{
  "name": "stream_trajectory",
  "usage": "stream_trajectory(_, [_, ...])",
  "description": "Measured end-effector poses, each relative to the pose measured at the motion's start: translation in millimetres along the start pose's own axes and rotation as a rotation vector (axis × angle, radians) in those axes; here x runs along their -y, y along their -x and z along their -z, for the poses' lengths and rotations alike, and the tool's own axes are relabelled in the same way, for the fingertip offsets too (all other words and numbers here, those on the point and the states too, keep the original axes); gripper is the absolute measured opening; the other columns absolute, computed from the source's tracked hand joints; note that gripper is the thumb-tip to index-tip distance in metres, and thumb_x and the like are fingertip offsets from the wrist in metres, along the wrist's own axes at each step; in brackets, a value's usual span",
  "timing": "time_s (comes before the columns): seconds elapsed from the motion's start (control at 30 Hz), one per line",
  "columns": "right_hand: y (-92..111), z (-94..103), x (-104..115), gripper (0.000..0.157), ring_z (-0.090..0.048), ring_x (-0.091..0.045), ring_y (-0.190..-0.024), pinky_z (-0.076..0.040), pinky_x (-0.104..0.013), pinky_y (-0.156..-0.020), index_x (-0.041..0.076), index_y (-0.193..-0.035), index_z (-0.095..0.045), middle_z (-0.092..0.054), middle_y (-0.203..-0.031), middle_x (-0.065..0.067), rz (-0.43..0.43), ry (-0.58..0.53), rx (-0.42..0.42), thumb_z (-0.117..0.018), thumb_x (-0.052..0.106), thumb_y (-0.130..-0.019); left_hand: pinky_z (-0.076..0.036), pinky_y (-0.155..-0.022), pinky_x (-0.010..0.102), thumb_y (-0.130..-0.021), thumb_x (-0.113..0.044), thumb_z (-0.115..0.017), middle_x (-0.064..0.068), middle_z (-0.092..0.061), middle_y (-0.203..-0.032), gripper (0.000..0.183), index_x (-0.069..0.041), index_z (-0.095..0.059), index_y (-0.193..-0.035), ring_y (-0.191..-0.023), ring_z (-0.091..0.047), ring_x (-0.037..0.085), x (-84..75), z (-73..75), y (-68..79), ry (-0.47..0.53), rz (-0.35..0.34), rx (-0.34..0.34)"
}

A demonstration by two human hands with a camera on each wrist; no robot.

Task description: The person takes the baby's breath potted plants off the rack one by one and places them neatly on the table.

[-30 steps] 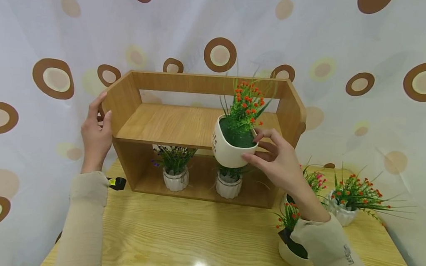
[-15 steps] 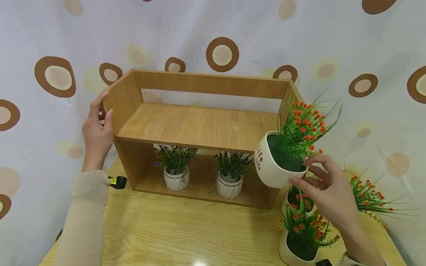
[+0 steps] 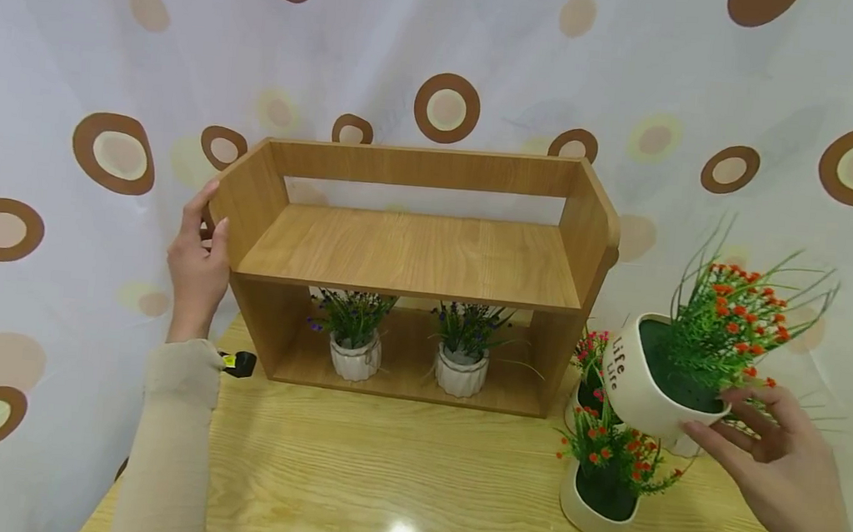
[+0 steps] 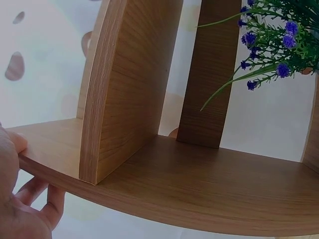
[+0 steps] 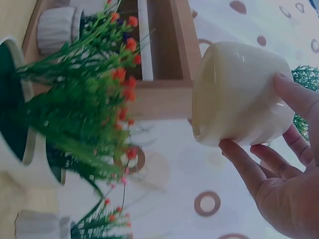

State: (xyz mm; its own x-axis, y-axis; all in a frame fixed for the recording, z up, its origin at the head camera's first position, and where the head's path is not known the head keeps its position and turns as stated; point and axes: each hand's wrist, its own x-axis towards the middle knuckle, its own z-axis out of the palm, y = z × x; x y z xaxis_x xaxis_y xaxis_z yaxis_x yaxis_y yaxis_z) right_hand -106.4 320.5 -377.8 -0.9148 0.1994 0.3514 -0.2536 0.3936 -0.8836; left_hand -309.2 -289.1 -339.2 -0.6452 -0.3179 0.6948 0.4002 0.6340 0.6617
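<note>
My left hand grips the left side panel of a two-tier wooden shelf. In the left wrist view its thumb and fingers lie on opposite sides of the panel. To the right of the shelf, above the table, my right hand holds a potted plant by the pot, fingers near the rim. The pot is white, lettered "Life", and tilted, with orange-red flowers and grassy leaves. The right wrist view shows its smooth underside between thumb and fingers.
Two ribbed white pots with purple flowers stand on the lower tier. A white pot with orange flowers stands on the table at right. Pink flowers show behind it. A patterned curtain hangs behind.
My right hand has carried the potted plant from in front of the upper tier to the right and downward, clear of the shelf. My left hand has stayed on the side panel.
</note>
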Motion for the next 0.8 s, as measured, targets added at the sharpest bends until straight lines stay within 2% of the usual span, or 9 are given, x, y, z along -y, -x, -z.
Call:
stream_trajectory(0.13, [14.5, 16.0, -15.5, 0.04, -0.054, 0.026, -0.089, -0.051, -0.005, -0.067, 0.027, -0.118, -0.053, -0.046, -0.114, 0.021, -0.13, 0.183, -0.106, -0.073, 0.002, -0.094, -0.04, -0.081, 0.019, -0.108, -0.019, -0.051, 0.008, -0.053, -0.107, 0.051, -0.044, -0.046, -0.153, -0.092, -0.045, 0.014, 1.4, -1.5, 3.3, 0.001, 0.014, 0.008])
stream_trajectory(0.3, [25.3, 30.4, -37.8, 0.043, -0.051, 0.026, -0.086, -0.05, -0.004, -0.069, 0.027, -0.119, -0.052, -0.042, -0.116, 0.024, -0.163, 0.181, -0.208, -0.068, -0.006, -0.095, -0.04, -0.081, 0.019, -0.109, -0.019, -0.05, 0.008, -0.051, -0.106, 0.052, -0.045, -0.046, -0.153, -0.093, -0.044, 0.013, 3.4, -1.8, 5.4, 0.005, 0.018, 0.015])
stream_trajectory(0.37, [28.9, 34.1, -44.6, 0.044, -0.049, 0.024, -0.091, -0.049, -0.003, -0.069, 0.028, -0.118, -0.053, -0.039, -0.121, 0.026, -0.196, 0.201, -0.259, -0.068, -0.006, -0.095, -0.04, -0.081, 0.019, -0.109, -0.019, -0.051, 0.008, -0.052, -0.108, 0.052, -0.045, -0.046, -0.153, -0.093, -0.045, 0.013, 3.2, -1.4, 5.5, 0.004, 0.018, 0.015])
stream_trajectory(0.43, [31.5, 36.1, -48.2, 0.044, -0.054, 0.018, -0.102, -0.049, -0.002, -0.067, 0.027, -0.118, -0.054, -0.04, -0.128, 0.026, -0.264, 0.186, -0.329, -0.067, -0.008, -0.094, -0.039, -0.082, 0.019, -0.109, -0.019, -0.051, 0.008, -0.052, -0.108, 0.051, -0.044, -0.046, -0.153, -0.094, -0.045, 0.013, 2.7, -1.2, 5.0, -0.001, 0.014, 0.012])
stream_trajectory(0.53, [35.1, 40.1, -54.1, 0.052, -0.055, 0.015, -0.1, -0.047, -0.001, -0.064, 0.029, -0.124, -0.058, -0.047, -0.127, 0.023, -0.369, 0.095, -0.461, -0.068, -0.011, -0.092, -0.039, -0.082, 0.019, -0.108, -0.019, -0.051, 0.007, -0.051, -0.105, 0.052, -0.044, -0.046, -0.153, -0.093, -0.045, 0.014, 2.1, -1.4, 4.9, -0.004, 0.014, 0.01])
stream_trajectory(0.63, [38.5, 46.4, -65.0, 0.045, -0.057, 0.016, -0.095, -0.046, 0.0, -0.061, 0.028, -0.118, -0.064, -0.05, -0.125, 0.023, -0.469, 0.003, -0.541, -0.072, -0.007, -0.09, -0.04, -0.081, 0.018, -0.108, -0.019, -0.051, 0.006, -0.049, -0.1, 0.051, -0.044, -0.047, -0.153, -0.093, -0.046, 0.014, 2.6, -2.5, 5.4, -0.001, 0.01, 0.013])
stream_trajectory(0.7, [41.6, 50.8, -77.8, 0.037, -0.062, 0.009, -0.108, -0.045, 0.001, -0.06, 0.024, -0.113, -0.066, -0.049, -0.118, 0.026, -0.493, 0.015, -0.549, -0.074, -0.005, -0.09, -0.04, -0.081, 0.018, -0.108, -0.019, -0.051, 0.005, -0.048, -0.097, 0.051, -0.043, -0.047, -0.153, -0.092, -0.046, 0.015, 3.2, -3.4, 5.8, 0.003, 0.005, 0.017])
stream_trajectory(0.73, [42.8, 52.1, -84.6, 0.029, -0.061, 0.004, -0.119, -0.043, 0.002, -0.061, 0.021, -0.105, -0.065, -0.048, -0.121, 0.028, -0.509, 0.041, -0.551, -0.075, -0.001, -0.09, -0.04, -0.08, 0.018, -0.108, -0.019, -0.051, 0.004, -0.048, -0.097, 0.051, -0.043, -0.047, -0.153, -0.092, -0.046, 0.015, 3.4, -3.8, 5.9, 0.004, 0.003, 0.019])
stream_trajectory(0.8, [46.6, 53.1, -98.8, 0.025, -0.052, -0.005, -0.138, -0.041, 0.003, -0.064, 0.02, -0.104, -0.065, -0.047, -0.126, 0.029, -0.493, 0.111, -0.553, -0.076, 0.001, -0.091, -0.04, -0.08, 0.018, -0.108, -0.019, -0.051, 0.004, -0.048, -0.097, 0.051, -0.043, -0.047, -0.153, -0.092, -0.046, 0.015, 3.9, -3.9, 6.2, 0.007, -0.003, 0.019])
